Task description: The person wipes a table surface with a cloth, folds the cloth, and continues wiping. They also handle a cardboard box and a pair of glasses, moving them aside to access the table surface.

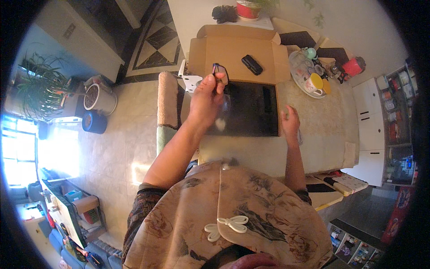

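My left hand (208, 97) pinches a pair of dark-framed eyeglasses (225, 74) between thumb and fingers. It is raised over the left part of an open cardboard box (231, 45). A glossy black flat panel (252, 111) fills the box's tray and reflects some light. On the inside of the folded-back lid lies a black eyeglass case (252, 64), apart from both hands. My right hand (291, 121) is just beyond the box's right edge, fingers apart, with nothing visible in it. Behind its wrist, a small pale item (300, 137) is partly hidden.
A round tray (307, 90) with glassware and a yellow-lined mug (314, 84) stands right of the box on the covered table (322, 124). A red flowerpot (248, 10) is behind. A white perforated bracket (190, 82) and a padded chair (168, 99) are at the left.
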`<state>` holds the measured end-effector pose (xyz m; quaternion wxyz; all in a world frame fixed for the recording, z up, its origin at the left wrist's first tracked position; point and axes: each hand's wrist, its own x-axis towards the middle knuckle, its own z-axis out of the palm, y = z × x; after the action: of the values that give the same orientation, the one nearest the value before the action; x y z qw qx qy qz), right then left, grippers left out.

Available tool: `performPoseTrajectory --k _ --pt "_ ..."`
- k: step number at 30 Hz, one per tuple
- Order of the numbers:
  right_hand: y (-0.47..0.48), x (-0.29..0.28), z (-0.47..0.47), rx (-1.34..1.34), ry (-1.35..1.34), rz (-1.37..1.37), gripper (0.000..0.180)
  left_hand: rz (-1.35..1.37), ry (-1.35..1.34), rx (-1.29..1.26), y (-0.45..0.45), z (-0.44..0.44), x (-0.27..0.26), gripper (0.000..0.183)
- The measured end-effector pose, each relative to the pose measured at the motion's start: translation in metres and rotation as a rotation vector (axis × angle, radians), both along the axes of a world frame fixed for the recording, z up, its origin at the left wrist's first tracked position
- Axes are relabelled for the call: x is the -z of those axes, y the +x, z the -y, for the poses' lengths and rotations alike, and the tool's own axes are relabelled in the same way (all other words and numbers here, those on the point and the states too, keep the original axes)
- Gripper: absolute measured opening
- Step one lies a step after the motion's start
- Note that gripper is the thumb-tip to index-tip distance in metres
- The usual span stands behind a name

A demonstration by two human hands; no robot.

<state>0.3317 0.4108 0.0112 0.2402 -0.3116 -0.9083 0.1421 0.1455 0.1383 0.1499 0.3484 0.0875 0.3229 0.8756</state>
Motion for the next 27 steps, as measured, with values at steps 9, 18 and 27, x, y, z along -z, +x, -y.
performPoseTrajectory --k 9,18,27 --pt "0.115 0.110 -0.043 0.212 0.054 0.439 0.044 -0.336 -0.508 -0.006 -0.013 0.004 0.043 0.020" --pt "0.075 0.071 -0.068 0.138 -0.019 0.541 0.028 -1.900 -1.026 -0.282 -0.004 0.000 0.046 0.030" --pt "-0.045 -0.058 0.093 -0.520 -1.595 -0.207 0.049 -2.152 -0.752 -0.172 -0.002 -0.012 0.047 0.028"
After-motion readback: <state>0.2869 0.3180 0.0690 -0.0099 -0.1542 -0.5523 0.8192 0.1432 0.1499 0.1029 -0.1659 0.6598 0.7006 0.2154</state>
